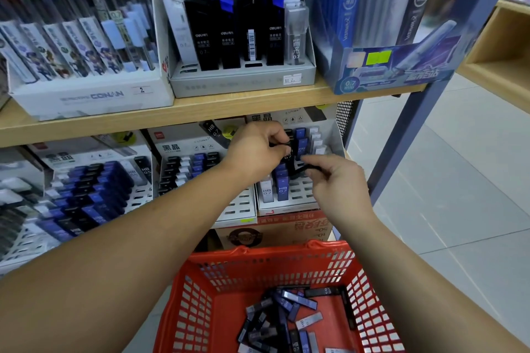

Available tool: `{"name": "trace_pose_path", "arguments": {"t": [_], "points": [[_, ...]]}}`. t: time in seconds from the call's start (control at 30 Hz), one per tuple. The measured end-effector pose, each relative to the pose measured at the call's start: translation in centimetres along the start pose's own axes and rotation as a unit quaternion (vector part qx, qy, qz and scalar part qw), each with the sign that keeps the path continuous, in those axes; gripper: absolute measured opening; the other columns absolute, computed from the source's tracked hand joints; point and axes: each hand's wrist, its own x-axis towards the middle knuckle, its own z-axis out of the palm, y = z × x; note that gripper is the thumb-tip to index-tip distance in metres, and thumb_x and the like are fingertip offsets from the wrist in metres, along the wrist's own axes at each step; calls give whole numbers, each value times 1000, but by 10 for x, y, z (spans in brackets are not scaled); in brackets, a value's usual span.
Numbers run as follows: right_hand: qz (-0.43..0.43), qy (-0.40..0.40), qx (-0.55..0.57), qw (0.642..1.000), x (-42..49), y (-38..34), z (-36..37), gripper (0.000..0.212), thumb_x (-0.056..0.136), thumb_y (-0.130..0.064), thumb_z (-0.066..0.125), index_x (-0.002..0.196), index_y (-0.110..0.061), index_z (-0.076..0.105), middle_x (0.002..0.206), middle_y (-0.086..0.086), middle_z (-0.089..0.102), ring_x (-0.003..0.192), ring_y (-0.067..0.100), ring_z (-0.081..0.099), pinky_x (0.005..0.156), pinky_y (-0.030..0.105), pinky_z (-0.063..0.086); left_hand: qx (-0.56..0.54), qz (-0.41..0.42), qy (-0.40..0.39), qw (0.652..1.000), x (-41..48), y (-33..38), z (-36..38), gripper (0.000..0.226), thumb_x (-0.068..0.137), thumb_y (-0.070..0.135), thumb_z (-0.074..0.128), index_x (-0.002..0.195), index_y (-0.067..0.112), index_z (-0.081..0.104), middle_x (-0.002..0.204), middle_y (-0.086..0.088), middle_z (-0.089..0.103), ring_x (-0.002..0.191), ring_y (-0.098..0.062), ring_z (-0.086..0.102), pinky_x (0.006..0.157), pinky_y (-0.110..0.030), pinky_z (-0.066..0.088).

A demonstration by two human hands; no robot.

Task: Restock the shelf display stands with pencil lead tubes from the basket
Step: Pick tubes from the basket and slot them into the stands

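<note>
Grip, right hand (pixel 337 183): fingertips pinched on one black lead tube (pixel 301 167), held slantwise just above the right-hand display stand (pixel 298 198), on the tier beneath the wooden shelf board (pixel 200 109).

Grip, left hand (pixel 256 149): fingers curled about a small clutch of dark tubes (pixel 287 155), poised over the same stand's back rows.

Right-hand stand: blue, white and black tubes stood upright at the back and left; many front and right slots showed vacant.

Middle stand (pixel 238 206): back rows filled, front slots bare.

Left stand (pixel 86 189): nearly full.

Basket (pixel 200 295): red, in the foreground below both hands; a loose heap of tubes (pixel 284 315), blue, black and grey, lay on its bottom.

Display boxes (pixel 243 80) on the board above: three, all stocked.

Progress, as judged: partway. The left stand appeared done, two stands kept open slots, and a fair stock in the basket was left to place.
</note>
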Motion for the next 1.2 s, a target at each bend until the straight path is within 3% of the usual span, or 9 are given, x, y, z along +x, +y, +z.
{"name": "trace_pose_path", "arguments": {"t": [0.1,0.27,0.43,0.53,0.63,0.73,0.9,1.07,1.2], "points": [[-52,2,-14,999,5,-3,4,38,91,12,63,117,-11,78,104,1,65,87,-5,56,82,-4,36,51,31,-39,997,1,3,0,9,90,17,77,96,23,79,95,10,73,95,-15,69,86,-27,55],[19,36,39,998,15,-2,6,37,92,3,68,122,-18,73,98,-5,65,84,-11,59,74,0,41,100,98,-39,989,-1,1,5,21,95,19,65,110,21,80,107,1,74,109,-25,63,101,-37,50],[-4,47,31,998,22,-4,9,29,89,5,68,96,-23,69,85,-10,66,82,4,61,77,12,47,67,122,28,990,-16,-7,-11,26,93,-4,62,110,9,78,111,-1,70,105,-6,58,97,-7,42],[-53,27,-8,998,23,-3,12,33,87,11,63,99,-16,77,93,-2,70,82,1,63,80,9,48,63,99,47,992,-31,-11,-20,24,93,3,65,112,14,77,110,5,65,106,-8,59,97,-16,46],[-69,9,-28,997,20,3,18,36,88,8,66,107,-19,79,102,3,68,87,10,67,87,25,55,57,69,40,995,-49,-15,-23,23,92,10,72,114,15,76,105,6,63,101,-11,60,95,-27,51],[-7,3,14,1000,17,7,20,36,92,0,69,119,-22,75,107,2,68,89,-2,66,91,28,57,43,45,31,998,-63,-19,-22,22,94,18,73,116,15,74,105,4,63,102,-15,61,96,-33,52],[63,-17,38,997,12,1,4,38,93,-11,72,129,-23,69,99,-4,73,91,8,69,83,28,58,-1,5,44,999,-74,-21,-24,23,99,23,68,121,16,71,107,4,62,95,-7,58,93,-27,50],[80,-64,-31,994,-18,-25,-27,3,92,-27,75,91,-28,75,84,-9,76,82,14,72,75,32,57,-15,-21,23,999,-105,-15,-35,17,97,24,70,114,22,69,100,5,62,84,-4,58,77,-17,49],[86,-172,-85,978,-70,-28,-41,17,92,-30,75,78,-21,76,71,-2,74,70,13,70,70,29,54,-60,-49,-18,997,-149,-28,-21,8,96,21,70,103,23,69,85,4,65,62,-4,54,66,-26,53]]}}
